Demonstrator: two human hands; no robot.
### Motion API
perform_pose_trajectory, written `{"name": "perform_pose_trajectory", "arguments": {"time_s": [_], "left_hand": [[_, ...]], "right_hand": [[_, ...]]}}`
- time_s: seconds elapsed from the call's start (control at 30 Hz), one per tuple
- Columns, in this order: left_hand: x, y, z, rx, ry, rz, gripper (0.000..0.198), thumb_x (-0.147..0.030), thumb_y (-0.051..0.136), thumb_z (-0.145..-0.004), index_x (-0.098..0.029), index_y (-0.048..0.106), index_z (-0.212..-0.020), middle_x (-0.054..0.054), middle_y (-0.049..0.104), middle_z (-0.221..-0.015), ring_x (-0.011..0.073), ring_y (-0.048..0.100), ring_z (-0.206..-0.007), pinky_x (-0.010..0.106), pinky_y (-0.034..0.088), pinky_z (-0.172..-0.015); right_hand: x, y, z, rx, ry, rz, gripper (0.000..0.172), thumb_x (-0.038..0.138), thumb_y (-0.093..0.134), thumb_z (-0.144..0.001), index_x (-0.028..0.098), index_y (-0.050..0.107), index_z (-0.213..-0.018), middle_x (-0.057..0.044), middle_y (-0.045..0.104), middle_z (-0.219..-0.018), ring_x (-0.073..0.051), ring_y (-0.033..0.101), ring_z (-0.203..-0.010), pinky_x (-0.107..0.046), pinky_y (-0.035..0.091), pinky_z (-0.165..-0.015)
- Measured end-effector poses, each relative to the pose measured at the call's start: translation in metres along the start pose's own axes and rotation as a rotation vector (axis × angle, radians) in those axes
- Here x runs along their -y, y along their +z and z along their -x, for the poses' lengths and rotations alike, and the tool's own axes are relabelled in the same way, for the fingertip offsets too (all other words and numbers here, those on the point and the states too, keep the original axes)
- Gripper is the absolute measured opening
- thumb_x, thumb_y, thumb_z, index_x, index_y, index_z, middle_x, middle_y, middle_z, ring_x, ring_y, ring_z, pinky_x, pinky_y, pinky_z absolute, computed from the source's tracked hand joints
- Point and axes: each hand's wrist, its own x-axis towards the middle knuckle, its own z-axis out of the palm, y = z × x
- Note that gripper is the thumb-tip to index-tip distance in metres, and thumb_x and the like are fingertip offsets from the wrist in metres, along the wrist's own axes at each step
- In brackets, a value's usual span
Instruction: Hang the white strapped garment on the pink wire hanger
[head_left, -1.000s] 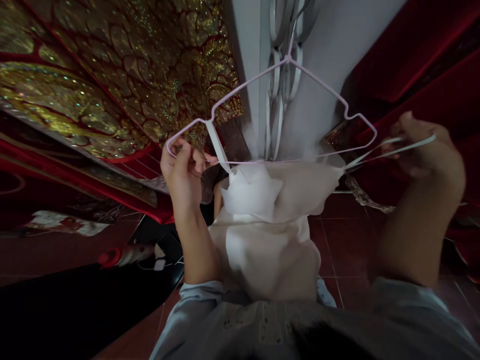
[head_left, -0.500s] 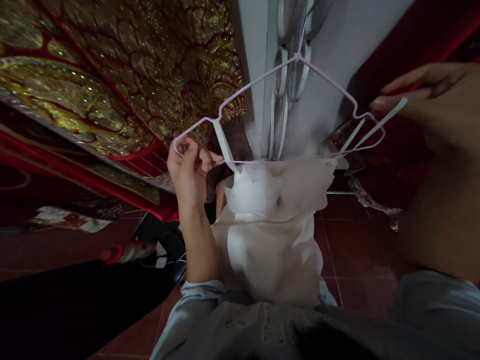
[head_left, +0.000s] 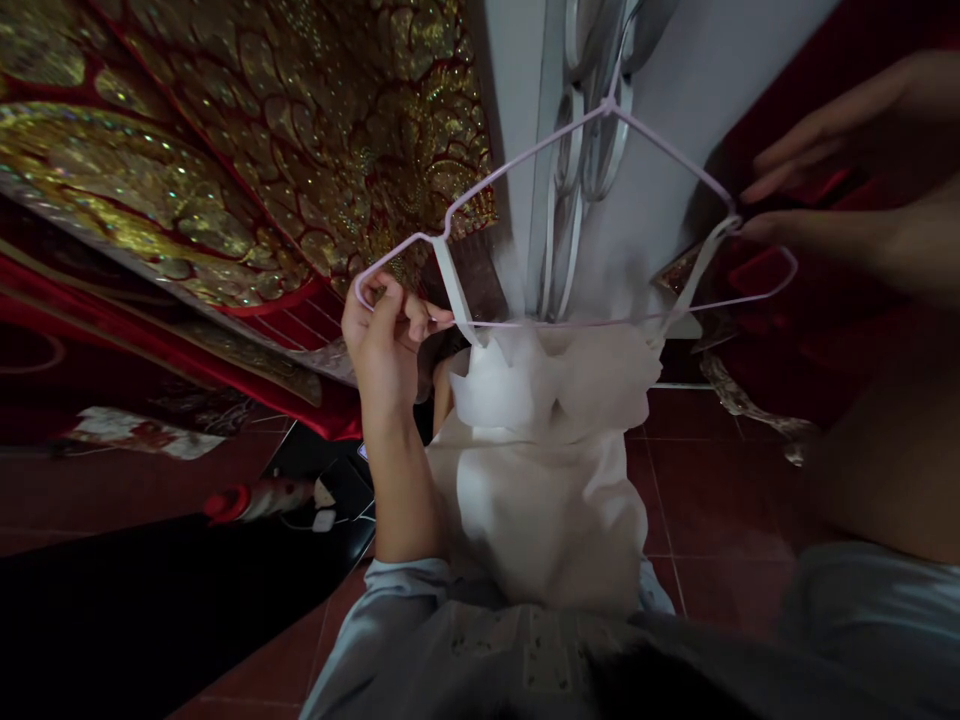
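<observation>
A pale pink clothes hanger (head_left: 525, 160) is tilted in front of me, and a white strappy garment (head_left: 555, 480) with a ruffled top hangs below its bottom bar. My left hand (head_left: 390, 325) is closed around the hanger's left corner. One strap (head_left: 454, 285) loops over the left notch. The other strap (head_left: 701, 265) runs up to the right notch, bunched there. My right hand (head_left: 855, 165) is beside that notch, slightly blurred, fingers apart, with the thumb tip at or very near the strap.
Gold-sequinned red garments (head_left: 225, 150) fill the left side. Ahead stands a grey-white panel with looped metalwork (head_left: 577, 150). Dark red cloth (head_left: 810, 370) hangs at the right. A red-capped bottle (head_left: 255, 498) lies at lower left, near a white plug (head_left: 322, 520). Red tiles (head_left: 712, 500) cover the floor.
The right strap, earlier stretched outward past the hanger's edge, now sits at the right notch. My right hand's fingers have spread apart. My left hand keeps its hold, and the hanger shifted slightly right.
</observation>
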Motion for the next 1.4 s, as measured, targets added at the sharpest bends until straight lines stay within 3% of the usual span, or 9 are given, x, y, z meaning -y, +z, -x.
{"name": "perform_pose_trajectory", "arguments": {"time_s": [0.27,0.4,0.6,0.77,0.9,1.0,1.1,1.23,1.4], "left_hand": [[0.002,0.004,0.002,-0.013,-0.006,-0.007,0.024,-0.032,0.089,-0.097,-0.028,0.066,-0.090,-0.008,0.048,-0.048,0.0178,0.071,-0.056,0.024,0.063,-0.058],[0.006,0.009,0.006,-0.065,0.019,0.011,0.019,-0.029,0.083,-0.098,-0.027,0.065,-0.092,-0.008,0.048,-0.049,0.0165,0.067,-0.053,0.023,0.061,-0.057],[0.022,0.013,0.031,-0.095,0.039,0.001,0.031,-0.044,0.093,-0.091,-0.025,0.072,-0.102,0.001,0.077,-0.088,0.0180,0.079,-0.086,0.027,0.065,-0.082],[0.027,0.017,0.064,-0.035,0.079,-0.359,0.022,-0.045,0.084,-0.099,-0.024,0.085,-0.095,0.007,0.081,-0.102,0.0217,0.074,-0.102,0.032,0.059,-0.096],[-0.002,0.025,0.065,0.099,-0.061,-0.253,0.027,-0.046,0.091,-0.093,-0.020,0.086,-0.097,0.007,0.076,-0.090,0.0171,0.064,-0.075,0.027,0.054,-0.068],[-0.036,0.028,0.045,0.174,-0.147,0.027,0.038,-0.050,0.094,-0.087,-0.016,0.082,-0.095,0.005,0.069,-0.084,0.0065,0.033,-0.050,0.023,0.029,-0.042],[-0.057,0.023,0.023,-0.029,-0.089,0.083,0.023,-0.038,0.070,-0.110,-0.017,0.078,-0.109,0.007,0.074,-0.097,0.0055,0.030,-0.048,0.025,0.026,-0.042],[-0.042,0.007,0.013,-0.311,0.144,-0.095,0.021,-0.025,0.056,-0.117,-0.020,0.077,-0.118,0.007,0.080,-0.121,0.0056,0.045,-0.053,0.026,0.024,-0.048],[0.000,0.008,0.030,-0.184,0.038,-0.215,0.024,-0.043,0.079,-0.103,-0.020,0.082,-0.107,0.011,0.086,-0.113,0.0068,0.042,-0.050,0.026,0.021,-0.044]], "right_hand": [[-0.012,0.033,0.041,0.290,-0.152,0.136,0.024,0.042,0.090,-0.090,0.025,0.080,-0.104,-0.003,0.079,-0.099,-0.019,0.075,-0.092,-0.040,0.067,-0.088],[-0.054,0.061,0.073,0.553,-0.375,0.369,0.042,0.037,0.078,-0.094,0.029,0.078,-0.136,-0.009,0.080,-0.137,-0.033,0.074,-0.125,-0.055,0.060,-0.109],[-0.097,0.102,0.135,0.178,-0.475,0.622,0.032,0.031,0.067,-0.101,0.036,0.080,-0.130,-0.004,0.085,-0.113,-0.027,0.073,-0.103,-0.052,0.051,-0.108],[-0.098,0.115,0.134,0.110,-0.417,0.518,0.030,0.035,0.064,-0.105,0.039,0.083,-0.128,-0.003,0.084,-0.113,-0.027,0.073,-0.106,-0.054,0.047,-0.113],[-0.103,0.112,0.122,0.096,-0.430,0.443,0.028,0.033,0.062,-0.107,0.038,0.086,-0.120,-0.002,0.084,-0.108,-0.025,0.073,-0.101,-0.053,0.048,-0.109],[-0.105,0.104,0.121,0.105,-0.457,0.458,0.028,0.030,0.060,-0.107,0.037,0.086,-0.117,-0.002,0.085,-0.105,-0.024,0.074,-0.098,-0.052,0.049,-0.106],[-0.104,0.096,0.123,0.123,-0.481,0.454,0.031,0.028,0.060,-0.106,0.038,0.085,-0.121,-0.002,0.085,-0.110,-0.025,0.076,-0.101,-0.053,0.050,-0.108],[-0.104,0.093,0.122,0.145,-0.481,0.456,0.033,0.029,0.061,-0.106,0.039,0.084,-0.126,-0.003,0.085,-0.110,-0.025,0.077,-0.103,-0.054,0.050,-0.112],[-0.101,0.096,0.125,0.171,-0.468,0.429,0.034,0.030,0.063,-0.106,0.039,0.083,-0.132,-0.004,0.085,-0.117,-0.027,0.078,-0.110,-0.056,0.050,-0.118]]}}
